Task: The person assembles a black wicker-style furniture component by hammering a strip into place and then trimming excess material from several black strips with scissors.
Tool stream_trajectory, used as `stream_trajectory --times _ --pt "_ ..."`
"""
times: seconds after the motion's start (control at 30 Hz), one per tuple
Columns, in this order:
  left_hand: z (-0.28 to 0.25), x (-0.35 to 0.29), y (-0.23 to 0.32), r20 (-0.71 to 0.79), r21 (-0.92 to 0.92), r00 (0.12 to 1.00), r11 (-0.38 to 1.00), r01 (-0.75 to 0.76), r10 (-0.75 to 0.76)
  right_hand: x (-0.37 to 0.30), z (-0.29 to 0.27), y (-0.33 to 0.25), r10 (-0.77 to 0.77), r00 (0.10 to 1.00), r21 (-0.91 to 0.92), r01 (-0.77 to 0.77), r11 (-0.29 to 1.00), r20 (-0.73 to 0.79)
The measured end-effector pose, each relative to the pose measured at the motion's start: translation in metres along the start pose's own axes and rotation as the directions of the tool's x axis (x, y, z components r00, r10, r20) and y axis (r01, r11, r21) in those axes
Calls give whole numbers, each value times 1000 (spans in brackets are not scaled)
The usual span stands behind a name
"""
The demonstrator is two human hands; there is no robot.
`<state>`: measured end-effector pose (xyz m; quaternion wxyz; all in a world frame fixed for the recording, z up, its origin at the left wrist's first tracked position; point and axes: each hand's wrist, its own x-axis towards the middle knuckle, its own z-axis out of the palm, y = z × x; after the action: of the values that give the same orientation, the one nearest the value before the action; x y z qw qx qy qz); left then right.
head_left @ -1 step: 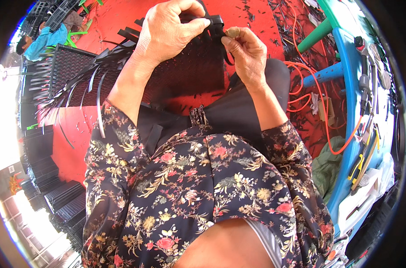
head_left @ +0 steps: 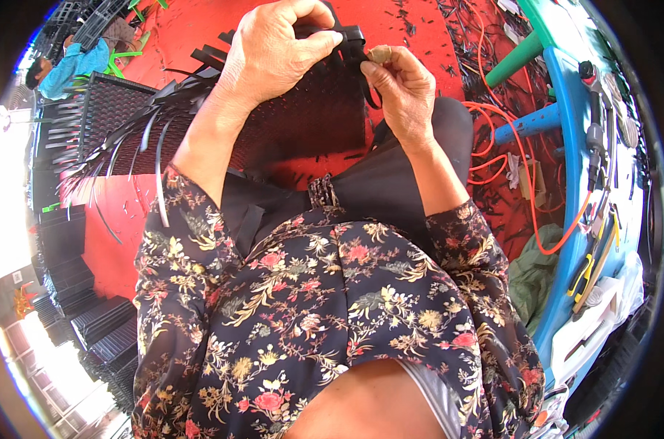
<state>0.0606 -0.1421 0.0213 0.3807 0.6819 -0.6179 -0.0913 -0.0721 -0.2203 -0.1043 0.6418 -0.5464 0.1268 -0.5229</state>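
Observation:
A dark woven piece (head_left: 310, 117) made of black flat strips lies across my lap, its loose strip ends (head_left: 138, 132) fanning out to the left. At its upper right edge my left hand (head_left: 281, 51) is closed, thumb and fingers pinching the woven edge and a strip. Just right of it, my right hand (head_left: 401, 84) pinches a black strip (head_left: 370, 91) between thumb and forefinger. That strip hangs in a loop below the edge. A tan covering (head_left: 380, 53) shows on the right forefinger. The left fingertips are partly hidden behind the work.
On the right stands a blue table (head_left: 559, 293) with a black power tool (head_left: 594, 139) and yellow-handled pliers (head_left: 585, 274). An orange hose (head_left: 526, 175) trails to the red floor (head_left: 405, 22), which is littered with black scraps. A person (head_left: 72, 69) in blue is at the far left.
Hardly anything differs. Both hands keep their grip at the woven edge, and the right hand has shifted very slightly toward the left.

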Motion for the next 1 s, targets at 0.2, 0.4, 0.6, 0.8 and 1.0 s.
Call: stream_trajectory --times 0.2,0.4,0.6,0.8,1.0 --pt "1 2 -11 27 -2 997 998 -68 68 -1 -2 -9 55 997 18 -56 998 52" --pt "-3 2 -2 95 -60 994 997 52 -47 -3 -1 -8 63 996 18 -64 998 58" --pt "-1 -2 0 64 -97 994 992 -81 87 -4 -2 -9 96 994 25 -97 995 59" --pt "-5 1 -5 116 -297 987 945 138 -107 -6 -4 -11 102 992 25 -104 994 69" --pt "8 -8 -19 38 -334 978 920 206 -205 -17 -13 -6 124 988 29 -128 991 95"
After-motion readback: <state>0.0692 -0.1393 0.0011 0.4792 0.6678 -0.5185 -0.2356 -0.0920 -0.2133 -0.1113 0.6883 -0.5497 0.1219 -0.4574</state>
